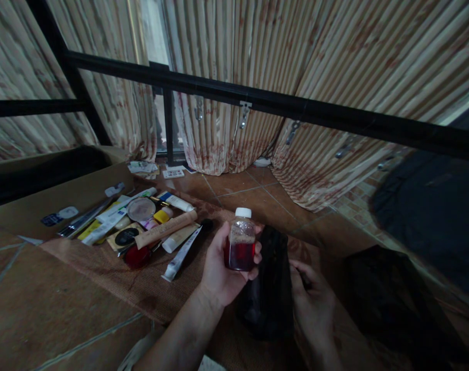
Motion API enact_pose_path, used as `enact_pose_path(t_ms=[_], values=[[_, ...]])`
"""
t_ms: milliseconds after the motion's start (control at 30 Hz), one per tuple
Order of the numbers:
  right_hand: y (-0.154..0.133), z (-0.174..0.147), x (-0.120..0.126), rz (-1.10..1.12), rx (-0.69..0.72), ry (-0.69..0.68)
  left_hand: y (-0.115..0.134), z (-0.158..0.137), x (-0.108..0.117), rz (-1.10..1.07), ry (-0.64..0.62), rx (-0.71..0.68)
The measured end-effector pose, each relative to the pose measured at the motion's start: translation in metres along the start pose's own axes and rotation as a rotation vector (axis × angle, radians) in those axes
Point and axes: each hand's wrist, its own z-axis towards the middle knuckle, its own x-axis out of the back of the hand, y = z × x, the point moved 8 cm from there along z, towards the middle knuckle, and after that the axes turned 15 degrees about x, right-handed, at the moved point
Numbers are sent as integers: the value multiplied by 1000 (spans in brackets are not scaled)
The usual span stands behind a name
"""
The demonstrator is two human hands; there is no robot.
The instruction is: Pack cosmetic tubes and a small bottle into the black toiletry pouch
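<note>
A clear bottle (241,250) with a white cap and dark red liquid stands nearly upright in my left hand (221,273), its fingers wrapped around it. Foam shows at the top of the liquid. Just right of it, my right hand (314,293) is closed on the edge of a black bag (271,288), which hangs between the two hands. To the left, a heap of tubes and cosmetics lies on a brown woven mat (141,288): a beige tube (166,229), a round clear container (140,209) and a white-and-blue tube (176,201) among them.
A cardboard box (83,201) with black material inside stands at the left. A black metal rail (219,85) with hanging clips crosses ahead, before striped curtains (234,134). Another dark bag (389,288) lies at the right on the tiled floor.
</note>
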Motion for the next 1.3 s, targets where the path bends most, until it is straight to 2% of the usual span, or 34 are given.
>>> enact_pose_path(t_ms=[533,1100,1200,1300], values=[[6,-1,0,-9,-7,9,3,0,7,-52,86,-20],[3,1,1,1,-13,19,4,0,9,58,136,-67],[4,1,1,11,-11,21,6,-1,11,140,189,-115],[3,2,5,32,-9,64,7,-2,16,264,304,-169]])
